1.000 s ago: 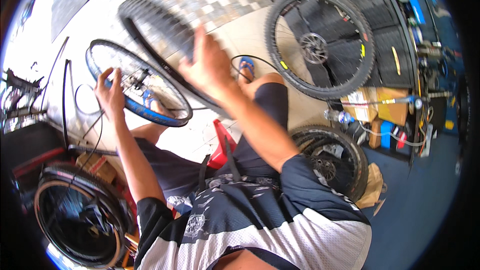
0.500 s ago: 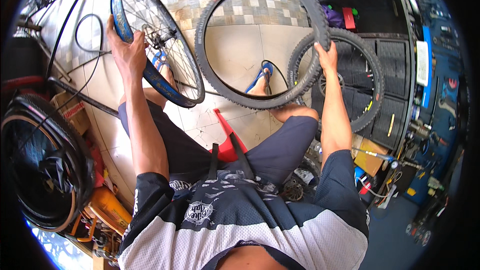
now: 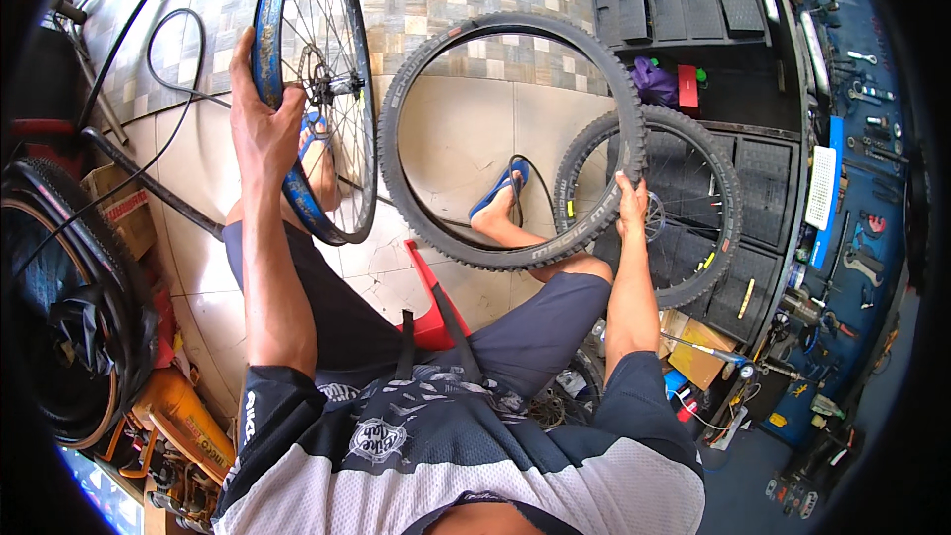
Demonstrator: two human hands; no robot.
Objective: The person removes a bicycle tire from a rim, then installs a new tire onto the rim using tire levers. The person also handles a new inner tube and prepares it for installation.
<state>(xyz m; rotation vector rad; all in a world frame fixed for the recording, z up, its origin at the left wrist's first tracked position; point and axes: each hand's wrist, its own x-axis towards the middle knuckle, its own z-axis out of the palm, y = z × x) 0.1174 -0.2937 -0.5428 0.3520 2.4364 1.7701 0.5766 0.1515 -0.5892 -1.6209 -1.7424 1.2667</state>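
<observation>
My left hand is closed around the rim of a bare bicycle wheel, its blue rim tape smeared with dried residue, and spokes and a disc rotor at its hub. The wheel stands tilted above the floor, in front of my left knee. On the other side, my right hand grips the lower right part of a loose black knobby bicycle tire. Nothing fills the tire's ring, and my right foot in a blue flip-flop shows through it. Wheel and tire are apart, nearly touching side by side.
A second wheel with its tire leans against black drawers on the right. Tools hang on a blue board. Stacked tires and an orange case are at left. A red seat lies between my legs; a black hose crosses the floor.
The bare wheel has turned more upright and shifted right in the view. The tire has come lower, nearer my right knee, with my right hand still on it.
</observation>
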